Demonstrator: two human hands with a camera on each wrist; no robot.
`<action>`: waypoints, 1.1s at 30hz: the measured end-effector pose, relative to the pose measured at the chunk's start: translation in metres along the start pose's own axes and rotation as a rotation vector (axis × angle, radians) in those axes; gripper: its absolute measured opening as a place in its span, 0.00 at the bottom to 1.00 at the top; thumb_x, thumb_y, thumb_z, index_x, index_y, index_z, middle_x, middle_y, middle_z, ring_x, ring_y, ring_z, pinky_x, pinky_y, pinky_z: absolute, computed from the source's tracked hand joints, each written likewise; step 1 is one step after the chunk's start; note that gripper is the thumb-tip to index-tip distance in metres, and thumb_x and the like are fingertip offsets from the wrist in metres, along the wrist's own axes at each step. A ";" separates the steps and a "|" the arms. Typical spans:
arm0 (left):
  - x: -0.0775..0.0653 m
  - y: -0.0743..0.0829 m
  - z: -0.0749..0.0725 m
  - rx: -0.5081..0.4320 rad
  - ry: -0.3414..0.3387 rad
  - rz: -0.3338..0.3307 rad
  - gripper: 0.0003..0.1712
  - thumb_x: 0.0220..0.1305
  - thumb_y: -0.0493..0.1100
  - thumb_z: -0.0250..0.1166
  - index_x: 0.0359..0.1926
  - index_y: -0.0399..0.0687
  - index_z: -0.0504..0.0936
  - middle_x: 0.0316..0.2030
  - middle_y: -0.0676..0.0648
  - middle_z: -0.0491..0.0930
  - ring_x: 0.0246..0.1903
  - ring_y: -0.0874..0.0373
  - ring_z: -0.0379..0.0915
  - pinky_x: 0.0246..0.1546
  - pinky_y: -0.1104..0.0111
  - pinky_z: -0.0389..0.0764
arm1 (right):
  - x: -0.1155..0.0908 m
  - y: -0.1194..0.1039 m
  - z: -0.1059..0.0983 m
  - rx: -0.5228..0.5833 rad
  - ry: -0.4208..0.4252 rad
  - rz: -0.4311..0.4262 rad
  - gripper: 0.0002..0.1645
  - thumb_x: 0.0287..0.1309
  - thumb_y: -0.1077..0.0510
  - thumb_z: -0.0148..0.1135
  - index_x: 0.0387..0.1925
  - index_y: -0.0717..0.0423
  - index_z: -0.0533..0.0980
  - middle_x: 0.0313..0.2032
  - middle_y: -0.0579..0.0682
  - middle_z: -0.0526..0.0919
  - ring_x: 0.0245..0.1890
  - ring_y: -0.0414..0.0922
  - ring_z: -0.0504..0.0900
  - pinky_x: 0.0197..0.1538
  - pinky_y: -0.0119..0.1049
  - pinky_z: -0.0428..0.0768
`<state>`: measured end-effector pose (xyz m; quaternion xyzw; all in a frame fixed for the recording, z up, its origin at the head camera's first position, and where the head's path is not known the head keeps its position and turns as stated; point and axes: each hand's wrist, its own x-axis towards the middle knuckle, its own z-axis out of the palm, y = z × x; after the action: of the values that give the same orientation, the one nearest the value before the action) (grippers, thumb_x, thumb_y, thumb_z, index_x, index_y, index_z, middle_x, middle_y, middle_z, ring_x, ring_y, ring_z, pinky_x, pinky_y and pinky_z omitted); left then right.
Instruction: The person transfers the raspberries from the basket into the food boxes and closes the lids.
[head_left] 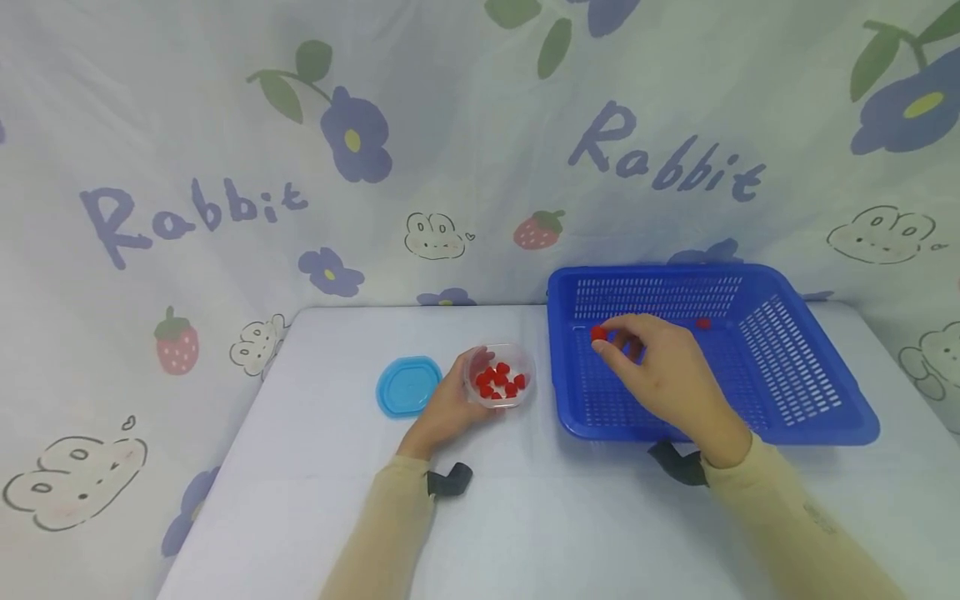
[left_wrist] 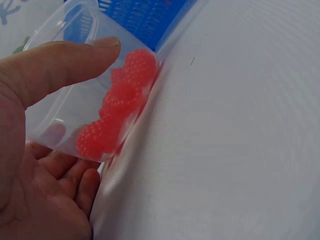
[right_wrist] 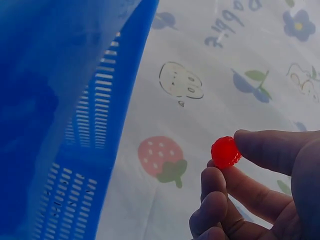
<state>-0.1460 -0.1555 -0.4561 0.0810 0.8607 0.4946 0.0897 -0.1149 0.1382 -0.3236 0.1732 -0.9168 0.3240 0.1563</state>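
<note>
A raspberry (right_wrist: pixel 226 152) is pinched between the thumb and fingertips of my right hand (head_left: pixel 663 367), above the left part of the blue basket (head_left: pixel 750 440). In the right wrist view its red, bumpy surface shows clearly. My left hand (head_left: pixel 450 408) grips a clear plastic container (head_left: pixel 529 367) from its left side, thumb and fingers around the wall. Several red raspberries (left_wrist: pixel 120 102) lie on the container's bottom, seen through the wall in the left wrist view. Another small red piece (head_left: pixel 703 323) lies inside the basket near its back wall.
A light blue lid (head_left: pixel 408 387) lies on the white table (head_left: pixel 300 500) just left of my left hand. Behind the table hangs a printed cloth (head_left: pixel 450 125) with flowers, strawberries and rabbits. The basket takes up the table's right side, close to this cloth.
</note>
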 end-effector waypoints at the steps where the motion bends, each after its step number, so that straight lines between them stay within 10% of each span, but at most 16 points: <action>1: 0.000 0.000 0.000 0.000 0.000 0.002 0.54 0.40 0.53 0.76 0.66 0.73 0.55 0.61 0.65 0.63 0.63 0.62 0.56 0.57 0.49 0.67 | -0.001 -0.001 0.001 0.005 0.003 0.003 0.12 0.56 0.49 0.62 0.40 0.49 0.80 0.27 0.41 0.77 0.26 0.38 0.73 0.24 0.32 0.71; 33: -0.001 0.001 0.001 -0.004 0.010 0.018 0.54 0.40 0.47 0.77 0.67 0.68 0.55 0.59 0.65 0.65 0.61 0.63 0.57 0.56 0.49 0.67 | -0.002 -0.042 0.068 0.102 -0.054 0.102 0.12 0.56 0.50 0.62 0.41 0.49 0.80 0.27 0.42 0.75 0.26 0.41 0.72 0.25 0.30 0.73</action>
<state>-0.1451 -0.1540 -0.4558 0.0860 0.8594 0.4975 0.0813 -0.1073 0.0636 -0.3522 0.1430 -0.9106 0.3731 0.1057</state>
